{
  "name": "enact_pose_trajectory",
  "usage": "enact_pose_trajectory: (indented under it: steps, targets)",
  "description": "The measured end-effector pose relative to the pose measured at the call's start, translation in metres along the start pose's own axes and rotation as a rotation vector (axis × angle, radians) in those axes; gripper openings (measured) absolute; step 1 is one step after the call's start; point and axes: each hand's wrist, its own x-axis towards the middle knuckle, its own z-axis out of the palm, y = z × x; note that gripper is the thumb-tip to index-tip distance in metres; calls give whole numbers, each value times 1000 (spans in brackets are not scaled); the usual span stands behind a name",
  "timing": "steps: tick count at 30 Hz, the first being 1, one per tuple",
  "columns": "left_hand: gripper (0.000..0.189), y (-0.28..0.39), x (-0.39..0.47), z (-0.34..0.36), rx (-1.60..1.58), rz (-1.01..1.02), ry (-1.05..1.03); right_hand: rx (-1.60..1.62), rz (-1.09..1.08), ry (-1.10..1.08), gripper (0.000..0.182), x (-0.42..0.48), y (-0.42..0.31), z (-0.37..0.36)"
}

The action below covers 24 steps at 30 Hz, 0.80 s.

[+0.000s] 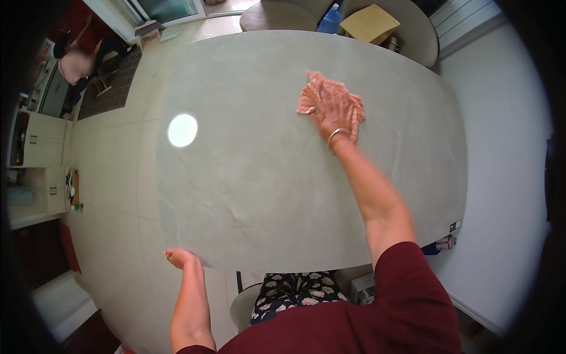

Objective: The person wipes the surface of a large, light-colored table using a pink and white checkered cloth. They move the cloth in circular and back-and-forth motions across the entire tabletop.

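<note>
My right hand lies flat on a pink-and-white patterned cloth, pressing it against the tabletop. The fingers are slightly blurred and spread over the crumpled fabric. A silver bangle circles that wrist. At the near left corner of the table, my left hand is curled beside the rim. Whether it grips the edge or only rests there, I cannot tell. The grey top has faint marbling and a bright round light reflection on its left part.
Chairs stand beyond the far edge, one bearing a yellow box beside a blue plastic bottle. A white wall runs along the right. Another person is at the far left, near kitchen cabinets. A can sits below the right edge.
</note>
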Motion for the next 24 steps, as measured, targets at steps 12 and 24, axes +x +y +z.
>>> enact_pose_trajectory:
  steps: [12,24]
  targets:
    - [63,5,5,-7,-58,8,61,101,-472,-483,55,-145,-29,-81]
    - [67,-21,81,-24,-41,141,-37,-15,274,-498,67,-69,-29,-74]
